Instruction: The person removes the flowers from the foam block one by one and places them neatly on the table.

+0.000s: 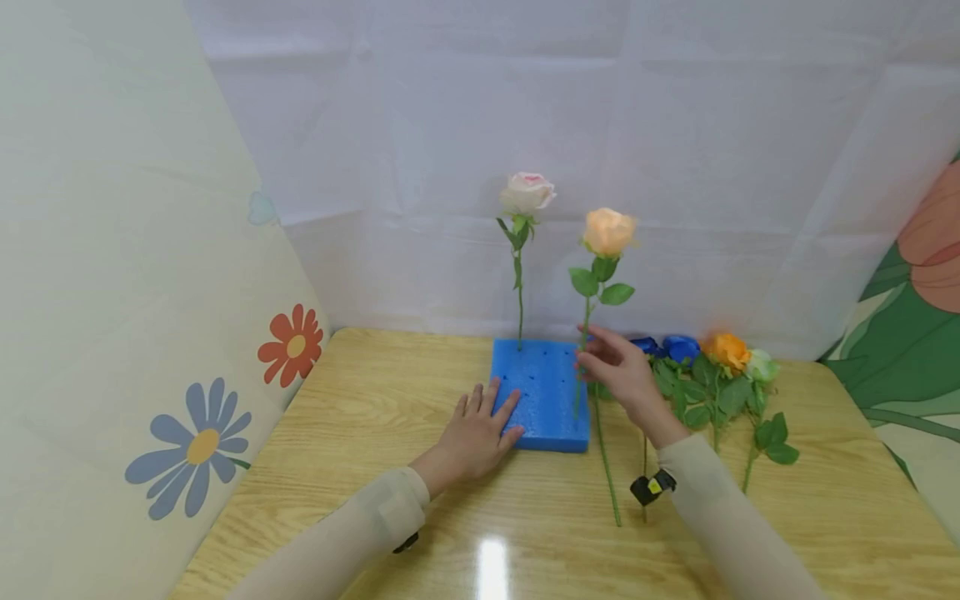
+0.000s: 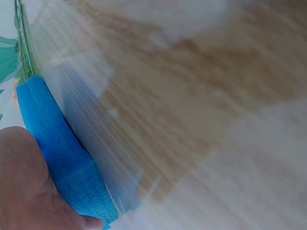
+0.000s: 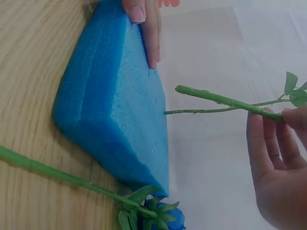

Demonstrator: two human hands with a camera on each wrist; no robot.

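A peach rose [image 1: 609, 232] stands upright in my right hand [image 1: 628, 372], which pinches its green stem between thumb and fingers. In the right wrist view the cut end of that stem [image 3: 206, 94] hangs free above the blue foam block [image 3: 139, 115]. My left hand [image 1: 474, 429] lies with spread fingers on the block's left side, pressing its top. A pale pink rose [image 1: 527, 193] rises from a hole near the back left of the foam block [image 1: 543, 417]. Several small holes dot the block's top.
To the right lie several roses on the wooden table [image 1: 390, 375]: blue ones [image 1: 681, 348], an orange one [image 1: 727, 353] and a whitish-green one [image 1: 762, 365]. Their stems point toward the front. A white cloth [image 1: 420, 167] hangs behind the table.
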